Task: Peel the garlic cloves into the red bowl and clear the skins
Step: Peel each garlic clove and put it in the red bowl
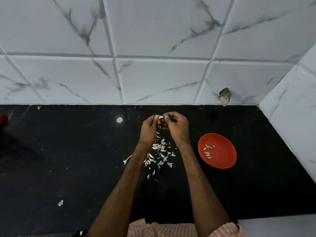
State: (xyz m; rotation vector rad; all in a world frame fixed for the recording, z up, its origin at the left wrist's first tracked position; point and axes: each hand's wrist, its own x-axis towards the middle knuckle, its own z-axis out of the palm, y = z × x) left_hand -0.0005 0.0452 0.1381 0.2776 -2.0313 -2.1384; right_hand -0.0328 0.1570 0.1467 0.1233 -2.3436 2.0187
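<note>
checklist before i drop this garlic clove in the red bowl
1. Small pale garlic clove gripped between left hand and right hand: ok.
2. Clove fully skinned: cannot tell, fingers cover most of it.
3. Round red plastic bowl upright, right of the hands: ok.
4. Room in the bowl beside the peeled cloves: ok.
5. Papery white skins cleared off the black stone countertop: not ok, scattered below the hands.

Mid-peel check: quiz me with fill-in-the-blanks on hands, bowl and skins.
The left hand and right hand together pinch one garlic ___.
The bowl holding peeled cloves is coloured ___.
It sits to the ___ of both hands.
Loose skins lie on the ___ countertop.
Missing: clove, red, right, black.
</note>
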